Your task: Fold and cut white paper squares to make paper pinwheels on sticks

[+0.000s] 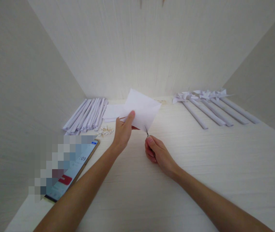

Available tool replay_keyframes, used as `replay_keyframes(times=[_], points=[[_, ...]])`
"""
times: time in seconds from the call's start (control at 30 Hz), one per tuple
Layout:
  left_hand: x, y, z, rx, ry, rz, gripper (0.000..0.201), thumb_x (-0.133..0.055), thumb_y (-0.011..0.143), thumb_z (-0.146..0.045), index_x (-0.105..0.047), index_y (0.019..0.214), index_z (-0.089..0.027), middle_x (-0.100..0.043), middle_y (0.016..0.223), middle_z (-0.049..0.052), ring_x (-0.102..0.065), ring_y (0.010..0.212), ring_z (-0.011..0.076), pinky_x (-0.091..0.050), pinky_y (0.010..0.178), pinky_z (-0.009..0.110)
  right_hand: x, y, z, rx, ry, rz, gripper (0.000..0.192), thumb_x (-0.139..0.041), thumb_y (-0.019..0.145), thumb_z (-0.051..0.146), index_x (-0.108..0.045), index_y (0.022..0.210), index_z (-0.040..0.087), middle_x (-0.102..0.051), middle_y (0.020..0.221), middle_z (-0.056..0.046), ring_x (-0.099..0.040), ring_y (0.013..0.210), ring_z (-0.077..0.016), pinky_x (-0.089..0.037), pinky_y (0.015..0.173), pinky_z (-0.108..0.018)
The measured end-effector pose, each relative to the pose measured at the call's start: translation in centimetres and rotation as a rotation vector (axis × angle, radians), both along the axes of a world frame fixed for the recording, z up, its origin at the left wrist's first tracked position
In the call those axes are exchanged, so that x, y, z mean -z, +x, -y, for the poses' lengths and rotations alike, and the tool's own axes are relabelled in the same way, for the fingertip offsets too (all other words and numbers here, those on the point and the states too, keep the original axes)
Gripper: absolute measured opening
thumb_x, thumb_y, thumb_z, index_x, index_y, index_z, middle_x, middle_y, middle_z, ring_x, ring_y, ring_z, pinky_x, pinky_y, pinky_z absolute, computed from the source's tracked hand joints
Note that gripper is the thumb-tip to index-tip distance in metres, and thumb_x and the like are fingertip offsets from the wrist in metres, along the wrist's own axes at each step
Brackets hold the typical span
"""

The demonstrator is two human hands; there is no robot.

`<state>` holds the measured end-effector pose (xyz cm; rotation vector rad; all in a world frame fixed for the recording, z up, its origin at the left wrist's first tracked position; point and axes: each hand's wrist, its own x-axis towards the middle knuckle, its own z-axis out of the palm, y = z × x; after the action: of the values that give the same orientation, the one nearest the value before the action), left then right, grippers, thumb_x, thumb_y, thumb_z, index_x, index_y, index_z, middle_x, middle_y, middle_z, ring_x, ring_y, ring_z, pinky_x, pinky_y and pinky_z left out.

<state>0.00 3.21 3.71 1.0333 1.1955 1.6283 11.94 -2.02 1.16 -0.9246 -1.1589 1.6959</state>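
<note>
A square white sheet of paper (143,106) is held up at a tilt by my left hand (124,130), its thumb pressed on the front face and the other fingers behind. In my right hand (158,149) is a pair of scissors (146,130), with fingers wrapped around the handles. The scissor blades meet the sheet at its lower corner; whether they have cut into it I cannot make out. Partly behind the held sheet, a stack of white paper (113,112) lies on the table.
Several rolled paper sticks (86,114) lie at the left, near small cotton-swab-like pieces (105,130). A phone (79,170), partly blurred out, rests by my left forearm. At the right lie several paper pinwheels (212,108) on rolled sticks. Walls (137,58) enclose the table (127,193).
</note>
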Motion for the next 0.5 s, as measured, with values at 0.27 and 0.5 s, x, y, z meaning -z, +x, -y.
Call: replay_keyframes(times=[0.27,0.5], points=[[-0.17,0.10,0.10,-0.003,0.006,-0.002,0.042,-0.064,0.062,-0.046,-0.062,0.084,-0.011,-0.067,0.072,0.006,-0.063,0.067,0.0180,-0.052,0.050,0.025,-0.06,0.02,-0.01,0.006,-0.017,-0.018,0.042,-0.050,0.073,0.056,-0.034,0.058,0.020,-0.030,0.042,0.011,-0.024,0.033,-0.0017,-0.015,0.032,-0.017],[-0.15,0.11,0.09,0.008,0.014,0.001,0.039,-0.064,0.062,-0.046,-0.062,0.081,-0.012,-0.067,0.072,0.005,-0.062,0.065,0.0162,-0.052,0.049,0.024,0.05,0.04,-0.01,0.015,-0.010,-0.007,0.042,-0.049,0.074,0.056,-0.035,0.058,0.020,-0.031,0.041,0.011,-0.024,0.033,-0.0016,-0.014,0.032,-0.017]])
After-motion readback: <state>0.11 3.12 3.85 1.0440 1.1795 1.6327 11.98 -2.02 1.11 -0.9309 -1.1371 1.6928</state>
